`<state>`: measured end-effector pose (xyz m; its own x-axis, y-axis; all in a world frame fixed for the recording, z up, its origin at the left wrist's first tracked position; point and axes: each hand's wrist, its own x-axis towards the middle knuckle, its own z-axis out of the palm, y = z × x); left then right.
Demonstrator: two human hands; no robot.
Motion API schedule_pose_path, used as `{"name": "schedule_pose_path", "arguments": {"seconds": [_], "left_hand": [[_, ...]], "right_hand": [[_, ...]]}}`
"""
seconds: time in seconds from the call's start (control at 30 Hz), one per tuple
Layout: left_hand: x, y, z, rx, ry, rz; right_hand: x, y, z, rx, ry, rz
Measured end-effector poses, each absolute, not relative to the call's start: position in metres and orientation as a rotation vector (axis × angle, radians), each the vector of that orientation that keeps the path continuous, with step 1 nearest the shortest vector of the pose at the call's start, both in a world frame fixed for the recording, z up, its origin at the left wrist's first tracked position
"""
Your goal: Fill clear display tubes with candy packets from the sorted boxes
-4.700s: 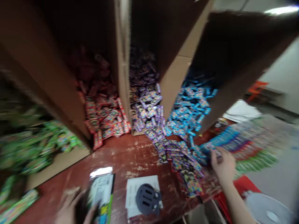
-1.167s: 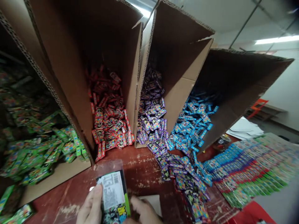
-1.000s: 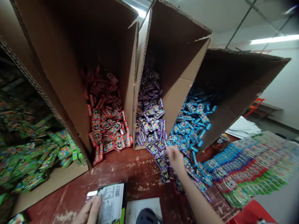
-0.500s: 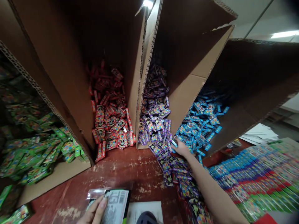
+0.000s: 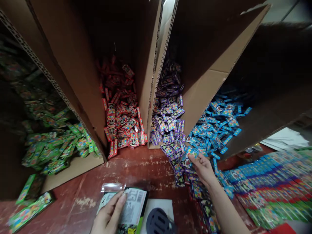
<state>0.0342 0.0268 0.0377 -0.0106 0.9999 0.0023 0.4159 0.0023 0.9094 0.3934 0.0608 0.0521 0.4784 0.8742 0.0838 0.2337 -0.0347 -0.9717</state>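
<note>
My left hand pinches a printed plastic pouch, with a barcode, dark edges and a clear strip along its top, low in the middle of the view. Held between the thumb and fingers of my right hand is a small blue packet. That hand is over the spilled purple packets, just in front of the heap of blue packets. A dark, round, slotted object lies on a white pad beside the pouch.
Cardboard boxes with upright walls hold heaps of green packets, red packets, purple packets and blue packets. Rows of colour-sorted packs and white papers are at right. Two loose green boxes lie on the worn red table.
My right hand has drawn back from the edge of the blue heap towards me, with a blue packet in its fingers. My left hand still holds the pouch. The view has shifted slightly.
</note>
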Motion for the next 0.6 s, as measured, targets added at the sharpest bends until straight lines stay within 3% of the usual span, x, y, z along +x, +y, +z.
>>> {"name": "schedule_pose_path", "arguments": {"seconds": [0.2,0.4,0.47,0.6], "left_hand": [[0.047,0.018,0.064,1.477,1.291,0.801],[0.042,0.013,0.066,1.358,1.206,0.827],[0.038,0.013,0.065,1.329,1.209,0.843],[0.031,0.015,0.064,1.297,1.273,0.891]], "right_hand": [[0.299,0.055,0.085,-0.931,-0.874,1.162],[0.253,0.063,0.108,-0.925,-1.173,1.227],[0.251,0.063,0.108,-0.984,-1.372,1.117],[0.27,0.061,0.095,-1.162,-1.729,0.525]]}}
